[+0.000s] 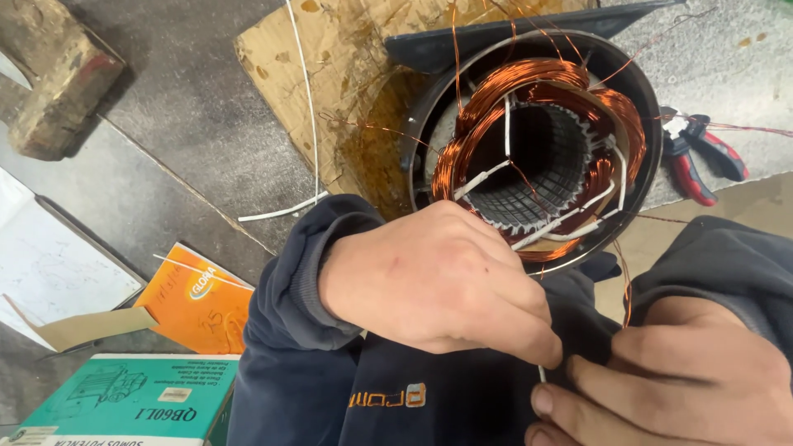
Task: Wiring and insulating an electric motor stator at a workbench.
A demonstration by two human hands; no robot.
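— Item one, left of the pinch?
— My left hand (pixel 438 281), fingertips pinched on a thin white sleeve (pixel 541 373).
— Right of it?
— My right hand (pixel 669 380), pinching the same sleeve. Above the grip: motor casing (pixel 636 91) with copper coils (pixel 496 91); red pliers (pixel 698 157) further right.

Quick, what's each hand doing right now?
Left hand: fingers pinched shut on a white sleeve.
Right hand: fingers closed on the same sleeve.

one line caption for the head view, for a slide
Both hands, left hand and right hand, pinch a thin wire below a copper-wound motor stator.
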